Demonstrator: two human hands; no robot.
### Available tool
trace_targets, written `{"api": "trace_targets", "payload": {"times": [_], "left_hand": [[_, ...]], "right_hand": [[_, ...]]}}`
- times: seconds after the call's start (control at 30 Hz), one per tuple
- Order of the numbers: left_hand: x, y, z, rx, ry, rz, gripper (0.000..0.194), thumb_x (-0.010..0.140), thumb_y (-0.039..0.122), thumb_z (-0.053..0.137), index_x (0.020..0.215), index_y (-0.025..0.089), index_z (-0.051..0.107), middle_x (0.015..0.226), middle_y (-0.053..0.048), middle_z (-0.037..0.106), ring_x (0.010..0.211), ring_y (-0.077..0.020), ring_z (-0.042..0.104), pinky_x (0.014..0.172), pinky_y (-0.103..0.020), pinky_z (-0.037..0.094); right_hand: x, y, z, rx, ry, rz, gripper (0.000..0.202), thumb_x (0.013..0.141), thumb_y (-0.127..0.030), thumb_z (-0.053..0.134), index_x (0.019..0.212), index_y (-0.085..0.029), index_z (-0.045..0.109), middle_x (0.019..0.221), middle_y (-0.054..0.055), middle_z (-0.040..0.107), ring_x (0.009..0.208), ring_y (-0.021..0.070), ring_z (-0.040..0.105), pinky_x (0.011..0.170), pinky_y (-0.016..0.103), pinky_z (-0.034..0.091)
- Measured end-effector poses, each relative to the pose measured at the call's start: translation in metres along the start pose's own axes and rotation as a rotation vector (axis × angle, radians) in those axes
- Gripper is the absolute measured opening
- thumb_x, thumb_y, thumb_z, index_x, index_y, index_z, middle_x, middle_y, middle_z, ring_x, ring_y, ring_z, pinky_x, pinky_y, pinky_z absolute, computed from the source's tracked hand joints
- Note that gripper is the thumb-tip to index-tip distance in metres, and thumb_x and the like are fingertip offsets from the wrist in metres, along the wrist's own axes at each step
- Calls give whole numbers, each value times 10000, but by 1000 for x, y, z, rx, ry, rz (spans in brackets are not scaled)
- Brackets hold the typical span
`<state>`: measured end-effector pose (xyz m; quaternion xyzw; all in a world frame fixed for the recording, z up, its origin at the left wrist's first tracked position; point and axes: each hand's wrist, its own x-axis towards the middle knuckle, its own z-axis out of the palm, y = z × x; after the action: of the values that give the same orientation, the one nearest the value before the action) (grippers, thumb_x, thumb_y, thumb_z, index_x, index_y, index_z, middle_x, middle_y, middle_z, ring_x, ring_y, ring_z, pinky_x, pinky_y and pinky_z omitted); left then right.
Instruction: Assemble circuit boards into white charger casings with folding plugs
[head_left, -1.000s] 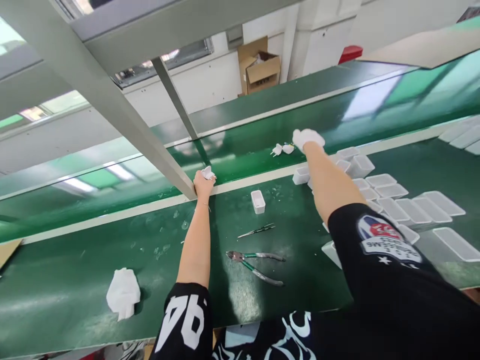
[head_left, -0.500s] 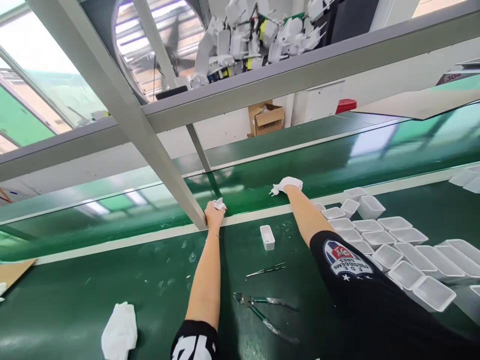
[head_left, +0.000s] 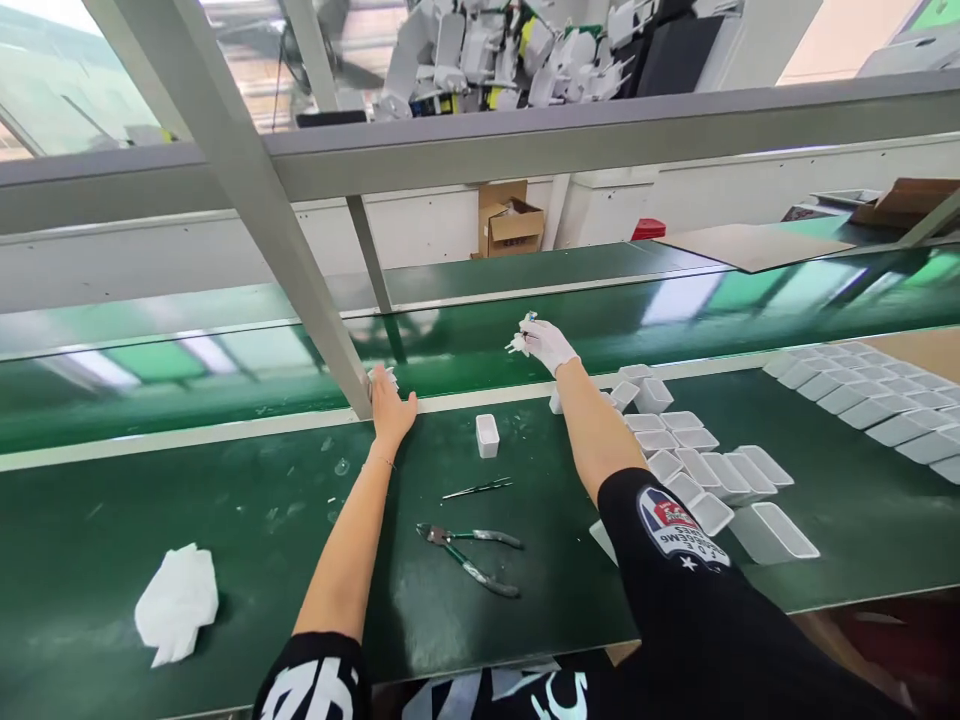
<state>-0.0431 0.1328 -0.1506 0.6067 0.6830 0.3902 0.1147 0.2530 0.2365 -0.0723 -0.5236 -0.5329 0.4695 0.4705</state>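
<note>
My left hand (head_left: 391,412), bare, is beside the foot of the grey post. Its thumb stands apart, and its fingers are around a small white plastic piece (head_left: 391,377), mostly hidden. Over the green belt, my right hand (head_left: 551,346) in a white glove is closed on small white plastic pieces (head_left: 519,341) with thin prongs. Between my arms stands a white open-topped box (head_left: 487,436). Tweezers (head_left: 477,489) lie below it, and green-handled cutting pliers (head_left: 469,555) lie nearer me with their handles spread.
Several white boxes (head_left: 694,438) crowd the table right of my right arm, with rows of more (head_left: 870,385) beyond. A crumpled white cloth (head_left: 178,603) lies at left. The slanted grey post (head_left: 292,250) and crossbar (head_left: 487,160) stand ahead. A cardboard box (head_left: 514,228) sits behind the belt.
The camera view has shifted, so the table shows more on the right. My left thumb has spread away from its fingers. My right hand has turned, showing more of the held pieces.
</note>
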Motion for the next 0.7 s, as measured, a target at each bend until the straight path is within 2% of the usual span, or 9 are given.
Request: {"api": "trace_targets", "payload": {"times": [0.07, 0.13, 0.23, 0.37, 0.47, 0.6, 0.7], "left_hand": [[-12, 10, 1, 1, -76, 67, 861, 897, 347, 658, 1611, 139, 224, 1688, -199, 257, 1614, -339, 131, 1326, -530, 132], [-25, 19, 2, 0, -157, 123, 900, 840, 445, 725, 1587, 172, 303, 1668, -177, 324, 1613, -368, 114, 1313, -583, 92], [-43, 30, 3, -3, -244, 164, 957, 793, 507, 766, 1576, 172, 331, 1684, -181, 285, 1616, -389, 50, 1288, -629, -34], [-65, 43, 13, -50, -417, 202, 971, 712, 510, 839, 1533, 213, 412, 1634, -165, 400, 1582, -356, 259, 1311, -570, 24], [-74, 54, 28, -95, -504, 204, 869, 688, 455, 862, 1453, 250, 505, 1591, -143, 474, 1539, -342, 363, 1312, -562, 63], [-78, 65, 43, -155, -506, 152, 638, 756, 333, 796, 1345, 267, 562, 1441, -118, 627, 1460, -345, 481, 1283, -644, 56], [-79, 69, 38, -218, -492, 126, 613, 752, 286, 784, 1317, 271, 548, 1334, -88, 687, 1330, -330, 599, 1271, -666, 53]], "right_hand": [[0, -6, 0, -79, 6, -18, 404, 985, -404, 627, 1307, -161, 601, 1292, 107, 634, 1114, 223, 654, 939, 442, 588], [-1, -12, 1, -173, 10, -40, 400, 986, -404, 626, 1302, -160, 603, 1285, 106, 636, 1105, 220, 657, 932, 436, 591], [-6, -18, 0, -347, 12, -79, 381, 992, -403, 618, 1282, -156, 610, 1245, 99, 651, 1058, 202, 669, 898, 407, 601], [-24, -23, -3, -651, 17, -164, 379, 980, -389, 637, 1273, -152, 610, 1232, 94, 652, 1073, 209, 661, 929, 429, 584], [-45, -29, -3, -872, -13, -264, 393, 899, -353, 727, 1236, -174, 632, 1258, 94, 641, 1133, 248, 635, 992, 471, 537], [-75, -35, -5, -1048, -64, -397, 467, 756, -286, 798, 1199, -266, 653, 1288, 91, 644, 1122, 311, 647, 930, 420, 529], [-96, -38, -10, -1097, -58, -455, 503, 753, -326, 784, 1223, -247, 622, 1168, 87, 695, 1018, 317, 681, 863, 418, 539]]}}
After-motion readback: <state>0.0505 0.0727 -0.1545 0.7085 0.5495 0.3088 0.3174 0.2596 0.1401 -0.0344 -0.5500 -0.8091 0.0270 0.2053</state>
